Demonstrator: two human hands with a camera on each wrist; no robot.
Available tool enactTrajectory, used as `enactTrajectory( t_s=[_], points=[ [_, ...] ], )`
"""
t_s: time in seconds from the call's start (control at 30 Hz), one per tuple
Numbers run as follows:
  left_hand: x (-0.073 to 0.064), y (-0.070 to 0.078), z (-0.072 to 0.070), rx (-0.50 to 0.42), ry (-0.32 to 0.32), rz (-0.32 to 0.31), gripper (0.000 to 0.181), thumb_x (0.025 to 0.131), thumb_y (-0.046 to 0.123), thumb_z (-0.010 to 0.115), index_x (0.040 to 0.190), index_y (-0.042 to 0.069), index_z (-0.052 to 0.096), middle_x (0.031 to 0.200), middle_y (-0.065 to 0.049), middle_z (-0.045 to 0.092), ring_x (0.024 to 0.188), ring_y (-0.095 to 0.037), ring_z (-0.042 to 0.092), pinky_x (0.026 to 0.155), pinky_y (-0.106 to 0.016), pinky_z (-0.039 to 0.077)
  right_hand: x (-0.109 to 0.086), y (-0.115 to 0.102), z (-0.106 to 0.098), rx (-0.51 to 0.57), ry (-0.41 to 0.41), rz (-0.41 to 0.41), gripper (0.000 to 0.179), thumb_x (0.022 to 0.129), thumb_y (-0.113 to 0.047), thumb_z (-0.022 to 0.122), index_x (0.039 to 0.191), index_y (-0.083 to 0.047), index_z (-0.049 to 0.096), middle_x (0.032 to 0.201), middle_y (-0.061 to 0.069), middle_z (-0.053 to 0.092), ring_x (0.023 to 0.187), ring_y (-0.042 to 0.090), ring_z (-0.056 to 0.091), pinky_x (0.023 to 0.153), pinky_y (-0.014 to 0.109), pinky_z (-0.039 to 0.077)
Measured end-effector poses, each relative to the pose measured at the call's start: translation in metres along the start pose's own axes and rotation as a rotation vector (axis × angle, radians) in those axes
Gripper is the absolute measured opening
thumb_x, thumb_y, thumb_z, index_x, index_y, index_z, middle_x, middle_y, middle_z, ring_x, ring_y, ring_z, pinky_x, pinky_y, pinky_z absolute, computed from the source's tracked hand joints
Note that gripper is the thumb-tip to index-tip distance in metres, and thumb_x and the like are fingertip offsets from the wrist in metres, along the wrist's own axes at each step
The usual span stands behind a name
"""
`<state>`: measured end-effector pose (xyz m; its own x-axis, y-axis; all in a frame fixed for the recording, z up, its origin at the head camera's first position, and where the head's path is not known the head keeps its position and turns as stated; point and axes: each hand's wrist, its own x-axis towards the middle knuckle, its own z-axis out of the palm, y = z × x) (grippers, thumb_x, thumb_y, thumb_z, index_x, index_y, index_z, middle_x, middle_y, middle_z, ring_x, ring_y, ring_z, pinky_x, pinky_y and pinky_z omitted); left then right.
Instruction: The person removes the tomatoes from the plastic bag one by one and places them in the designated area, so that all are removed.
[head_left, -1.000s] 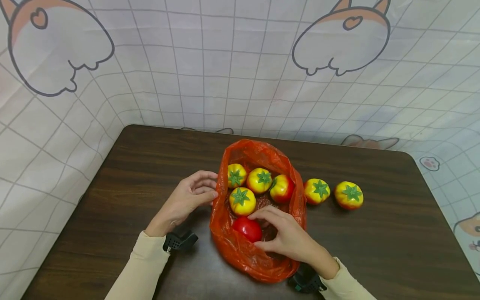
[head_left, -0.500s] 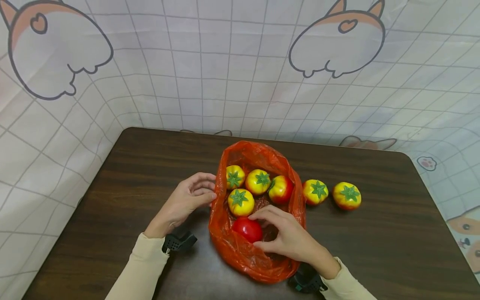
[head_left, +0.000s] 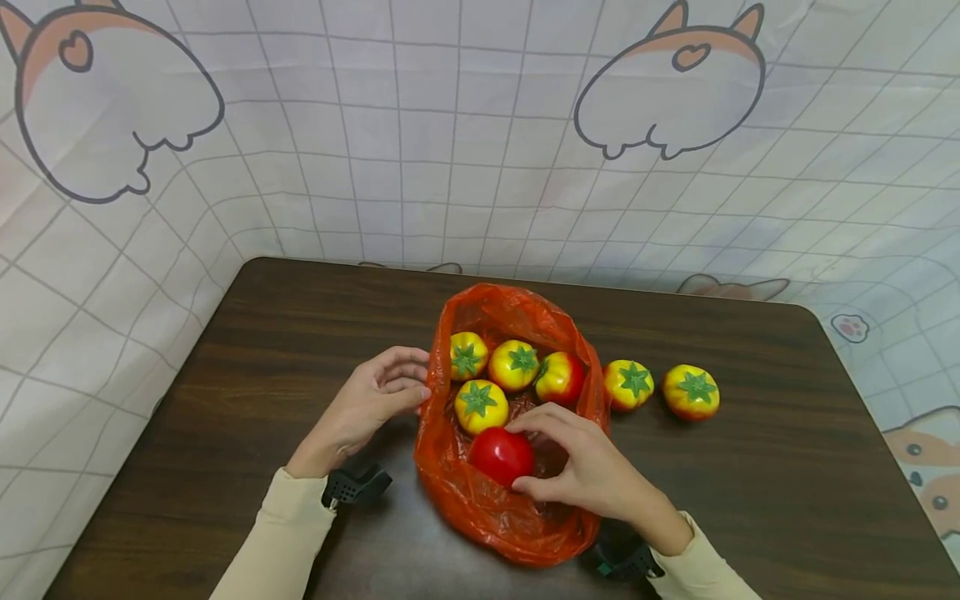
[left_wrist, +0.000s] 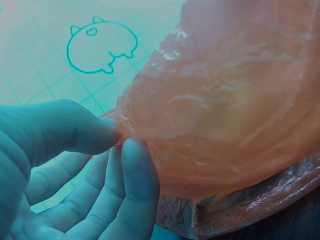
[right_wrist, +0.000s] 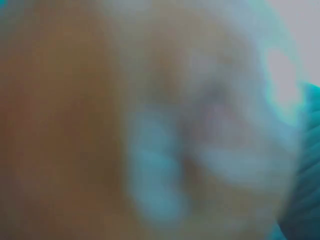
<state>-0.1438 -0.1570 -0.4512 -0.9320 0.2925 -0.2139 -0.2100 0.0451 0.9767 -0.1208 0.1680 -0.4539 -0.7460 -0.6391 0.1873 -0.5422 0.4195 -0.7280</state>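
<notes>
Hands, qty 2, apart fr. each other. L. hand (head_left: pixel 367 408): located at 9 o'clock of red bag (head_left: pixel 438 467); bag edge pinched btwn thumb & index finger, other fingers loosely bent (per L. wrist view). R. hand (head_left: pixel 577 462): brought over bag rim fr. 4 o'clock; red fruit (head_left: pixel 501 457) gripped btwn thumb & fingertips, spread approx. to its width; R. wrist view too blurred to confirm. Red fruit, 1 pc, located inside bag at approx. 7 o'clock. Also contained: yellow fruits (head_left: pixel 481 407), 4 pcs, w/ green star-shaped tops, at approx. 10, 11, 12 & 1 o'clock. Outside, similar type: near loose fruit (head_left: pixel 629 385), just beside bag, & far loose fruit (head_left: pixel 691 392), both btwn 2 & 3 o'clock. All placed on dk. wood-grain table (head_left: pixel 750 500).
</notes>
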Motion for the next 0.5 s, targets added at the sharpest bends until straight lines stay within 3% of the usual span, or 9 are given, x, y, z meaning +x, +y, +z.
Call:
enactTrajectory(
  t_s=[0.5],
  points=[
    [0.000, 0.001, -0.002, -0.010, -0.014, 0.031, 0.052, 0.097, 0.013, 0.072, 0.144, 0.008, 0.049, 0.125, -0.009, 0.062, 0.102, -0.012, 0.071, 0.086, -0.030, 0.063, -0.002, 0.001, -0.025, -0.032, 0.109, -0.023, 0.055, 0.080, -0.026, 0.091, 0.129, -0.025, 0.065, 0.125, -0.004, 0.068, 0.102, 0.009, 0.069, 0.087, 0.035, 0.064]
  ],
)
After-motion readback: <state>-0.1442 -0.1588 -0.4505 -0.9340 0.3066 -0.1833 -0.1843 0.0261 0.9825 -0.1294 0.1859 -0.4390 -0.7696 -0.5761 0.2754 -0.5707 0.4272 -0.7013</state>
